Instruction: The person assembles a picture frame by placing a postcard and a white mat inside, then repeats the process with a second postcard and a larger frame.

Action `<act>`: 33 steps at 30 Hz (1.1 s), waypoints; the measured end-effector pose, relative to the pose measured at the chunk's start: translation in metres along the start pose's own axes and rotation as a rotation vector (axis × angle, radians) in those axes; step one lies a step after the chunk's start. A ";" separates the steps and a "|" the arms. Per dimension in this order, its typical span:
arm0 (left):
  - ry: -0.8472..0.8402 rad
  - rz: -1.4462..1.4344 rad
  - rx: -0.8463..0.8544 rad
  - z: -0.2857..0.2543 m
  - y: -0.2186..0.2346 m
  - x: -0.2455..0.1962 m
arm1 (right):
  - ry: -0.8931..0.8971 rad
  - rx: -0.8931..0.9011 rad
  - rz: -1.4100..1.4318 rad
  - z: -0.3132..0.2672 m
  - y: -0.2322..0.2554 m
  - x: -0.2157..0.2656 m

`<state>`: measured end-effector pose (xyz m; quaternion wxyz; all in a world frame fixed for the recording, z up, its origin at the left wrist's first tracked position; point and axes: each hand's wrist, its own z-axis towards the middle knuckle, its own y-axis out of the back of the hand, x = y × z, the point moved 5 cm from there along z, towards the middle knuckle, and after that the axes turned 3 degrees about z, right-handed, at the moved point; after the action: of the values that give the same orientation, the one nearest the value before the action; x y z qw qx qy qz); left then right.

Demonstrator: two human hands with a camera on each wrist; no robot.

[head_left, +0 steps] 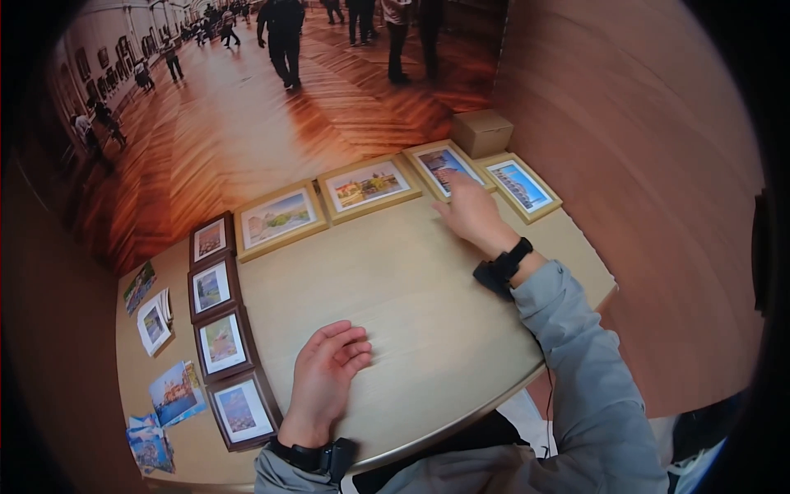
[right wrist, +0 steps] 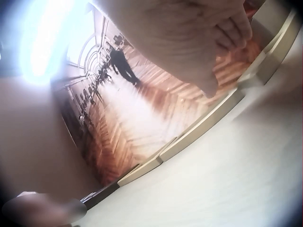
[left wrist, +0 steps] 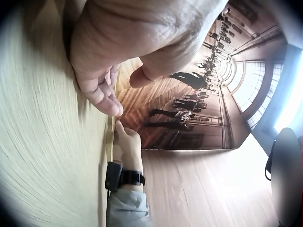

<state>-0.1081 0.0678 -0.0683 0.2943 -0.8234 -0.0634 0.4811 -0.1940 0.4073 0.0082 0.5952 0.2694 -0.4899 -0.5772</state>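
My right hand is over the front part of a gold picture frame, the third from the left in the back row, and covers some of its photo. In the right wrist view the fingers are loosely bent with nothing between them. To its right lies another gold frame with a photo of a building under blue sky. My left hand hovers over the tabletop, fingers relaxed and holding nothing. It is nearest the lowest dark brown frame in the left column.
Two more gold frames, one with a landscape and one with a town photo, continue the back row. Several brown frames form a column at left. Loose photos lie beyond them. A cardboard box stands in the back right corner.
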 end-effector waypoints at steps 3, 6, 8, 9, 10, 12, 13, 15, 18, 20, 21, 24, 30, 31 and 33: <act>-0.009 0.001 0.007 0.000 0.001 0.001 | -0.148 0.011 -0.029 -0.013 0.017 -0.058; -0.014 -0.001 0.015 0.002 -0.001 0.001 | -0.218 0.019 -0.161 -0.026 0.021 -0.110; -0.017 0.011 0.008 0.003 -0.001 0.001 | -0.265 0.065 -0.172 -0.034 0.027 -0.128; -0.017 0.019 -0.009 0.003 0.000 0.002 | -0.308 0.120 -0.180 -0.040 0.026 -0.137; -0.014 0.021 -0.007 0.003 0.000 0.001 | -0.290 0.092 -0.198 -0.045 0.027 -0.140; -0.029 0.021 0.001 0.002 -0.001 0.001 | -0.290 0.098 -0.200 -0.053 0.028 -0.145; -0.021 0.022 0.003 0.002 -0.001 0.001 | -0.286 0.101 -0.201 -0.058 0.029 -0.146; -0.024 0.025 -0.006 0.003 -0.001 0.000 | -0.245 0.087 -0.211 -0.066 0.031 -0.149; -0.022 0.001 0.007 0.004 0.000 0.000 | -0.155 0.068 -0.257 -0.082 0.035 -0.149; -0.027 0.017 0.009 0.004 -0.001 0.000 | -0.109 0.065 -0.297 -0.095 0.039 -0.146; -0.034 0.034 0.008 0.003 -0.001 0.000 | -0.074 0.063 -0.321 -0.103 0.042 -0.142; -0.030 0.040 -0.001 0.003 -0.001 -0.001 | -0.039 0.087 -0.335 -0.128 0.052 -0.137; -0.028 0.075 -0.002 -0.001 -0.005 -0.003 | -0.092 0.182 -0.271 -0.175 0.077 -0.124; -0.022 0.072 -0.009 -0.003 -0.005 -0.003 | -0.077 0.184 -0.249 -0.183 0.080 -0.119; -0.051 0.100 0.007 -0.006 -0.008 -0.005 | -0.053 0.206 -0.230 -0.194 0.085 -0.105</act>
<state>-0.1043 0.0697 -0.0581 0.2713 -0.8118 -0.0279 0.5163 0.0313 0.4755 -0.0177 0.4815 0.3680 -0.5278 -0.5950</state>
